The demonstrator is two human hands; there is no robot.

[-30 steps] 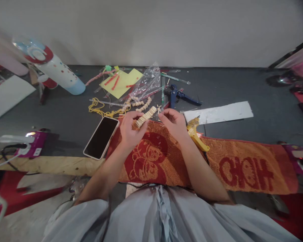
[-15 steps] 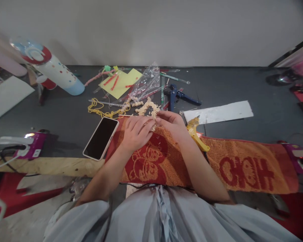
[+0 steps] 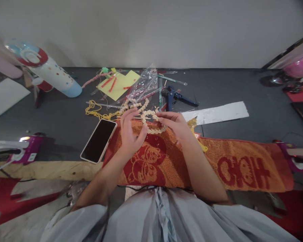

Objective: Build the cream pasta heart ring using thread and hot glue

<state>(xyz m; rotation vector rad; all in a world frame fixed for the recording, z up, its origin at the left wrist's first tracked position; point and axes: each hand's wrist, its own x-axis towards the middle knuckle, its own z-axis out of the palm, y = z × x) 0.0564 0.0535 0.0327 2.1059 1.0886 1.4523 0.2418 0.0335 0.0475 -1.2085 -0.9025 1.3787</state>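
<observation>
A cream, knobbly strand [image 3: 155,130] curves in a loop above the orange-and-red towel [image 3: 164,158]; its exact material is too small to make out. My right hand [image 3: 175,124] pinches the strand at its right side, between thumb and fingertips. My left hand [image 3: 130,131] is open at the loop's left, thumb spread away from the fingers, the thumb tip at the strand's edge. More cream knobbly pieces [image 3: 131,104] lie just beyond my left fingers. Close by my right wrist is a yellow glue gun [image 3: 203,147], partly hidden by the arm.
A phone [image 3: 99,141] and yellow cord [image 3: 93,109] lie to the left. Behind are yellow paper [image 3: 116,89], a clear plastic bag [image 3: 146,82] and a blue-handled cutter [image 3: 171,97]. A white strip [image 3: 219,112] lies right; a tall bottle [image 3: 55,72] stands back left.
My left hand has lifted off the strand and opened, its fingers now spread. The cream loop, hidden under both hands before, now shows between them. The view has shifted slightly.
</observation>
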